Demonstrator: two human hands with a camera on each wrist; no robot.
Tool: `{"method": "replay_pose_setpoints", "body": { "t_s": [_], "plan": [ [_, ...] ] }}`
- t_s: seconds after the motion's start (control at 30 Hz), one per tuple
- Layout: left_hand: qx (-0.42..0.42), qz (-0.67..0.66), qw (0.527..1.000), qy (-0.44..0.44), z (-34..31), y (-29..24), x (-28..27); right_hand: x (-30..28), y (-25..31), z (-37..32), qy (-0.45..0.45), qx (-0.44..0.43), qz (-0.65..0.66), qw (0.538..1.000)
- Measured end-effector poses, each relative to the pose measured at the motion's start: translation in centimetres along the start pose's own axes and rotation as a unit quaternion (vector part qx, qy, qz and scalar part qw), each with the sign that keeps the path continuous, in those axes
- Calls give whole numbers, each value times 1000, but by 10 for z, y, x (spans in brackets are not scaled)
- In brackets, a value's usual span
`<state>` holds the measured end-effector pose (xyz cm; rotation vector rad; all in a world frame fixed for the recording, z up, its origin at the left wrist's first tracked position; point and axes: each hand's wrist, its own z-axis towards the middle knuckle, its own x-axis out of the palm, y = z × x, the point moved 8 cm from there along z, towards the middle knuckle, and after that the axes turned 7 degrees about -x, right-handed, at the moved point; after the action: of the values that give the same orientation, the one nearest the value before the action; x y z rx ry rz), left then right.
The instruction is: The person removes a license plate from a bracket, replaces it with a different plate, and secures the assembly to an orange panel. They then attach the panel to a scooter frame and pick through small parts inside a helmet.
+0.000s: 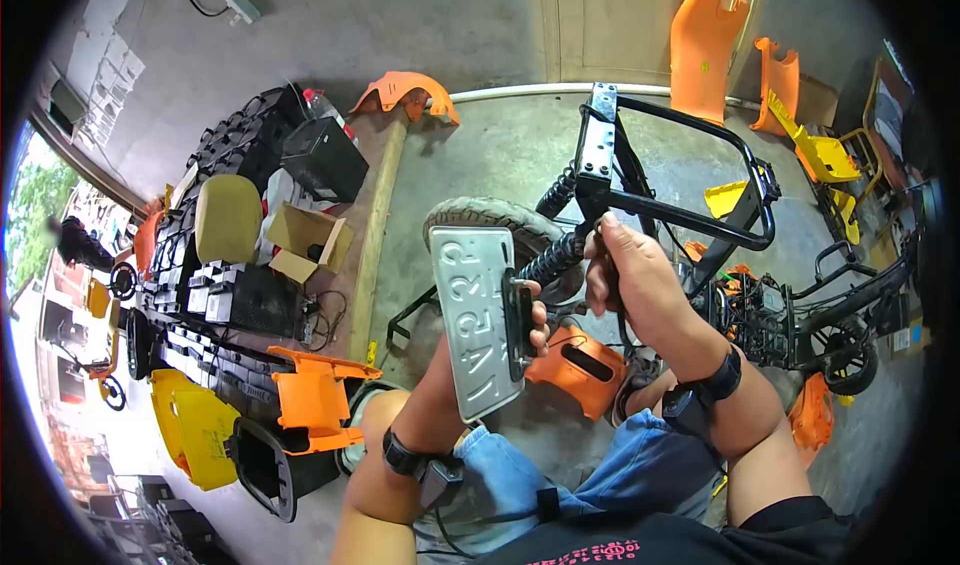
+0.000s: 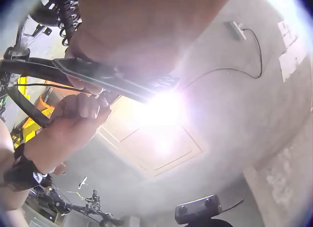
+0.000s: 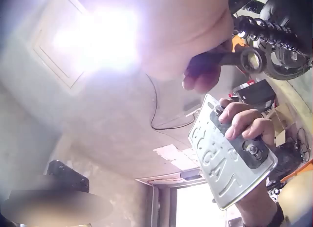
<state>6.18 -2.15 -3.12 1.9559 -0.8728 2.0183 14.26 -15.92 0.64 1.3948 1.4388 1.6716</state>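
My left hand (image 1: 535, 327) grips a silver embossed licence plate (image 1: 470, 315) by the black bracket (image 1: 518, 325) bolted to its back, holding it upright in front of the rear tyre (image 1: 490, 215). From the right wrist view the plate (image 3: 220, 161) shows its raised characters, with left-hand fingers (image 3: 242, 122) curled over the bracket. My right hand (image 1: 628, 273) is closed round a ring wrench (image 3: 247, 58), right beside the coiled black spring (image 1: 552, 255) and the black scooter frame (image 1: 690, 215). The left wrist view shows the right hand (image 2: 80, 112) fisted just under the plate's edge (image 2: 117, 80).
Orange body panels (image 1: 700, 50) lean on the far wall, others (image 1: 575, 365) lie on the floor. Rows of black batteries (image 1: 235, 295), a cardboard box (image 1: 305, 240) and a long wooden plank (image 1: 375, 235) fill the left. Yellow panels (image 1: 195, 425) lie near left. My denim-clad knees (image 1: 620, 465) sit below.
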Motion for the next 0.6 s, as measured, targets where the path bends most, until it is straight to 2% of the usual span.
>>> {"method": "replay_pose_setpoints", "body": {
  "t_s": [0.07,0.13,0.23,0.3,0.37,0.4,0.5,0.6],
  "plan": [
    [1,53,998,-38,-2,0,3,2,-2,-2,21,27,-30,999],
    [1,51,998,-35,-2,-2,3,8,-7,-5,45,70,-64,994],
    [10,52,998,-24,2,-4,-5,6,-12,-2,43,58,-47,996],
    [0,0,1000,-6,4,-4,-7,6,-9,-2,43,57,-53,996],
    [4,17,1000,-13,2,-8,-9,2,-12,-1,17,63,-107,992],
    [8,20,1000,-20,1,-9,-8,4,-12,1,54,35,-116,991],
    [9,18,999,-40,0,-12,-13,7,-11,4,81,-1,-155,985],
    [20,9,1000,-15,2,-12,-13,7,-3,4,63,-44,-144,987]
  ]
}}
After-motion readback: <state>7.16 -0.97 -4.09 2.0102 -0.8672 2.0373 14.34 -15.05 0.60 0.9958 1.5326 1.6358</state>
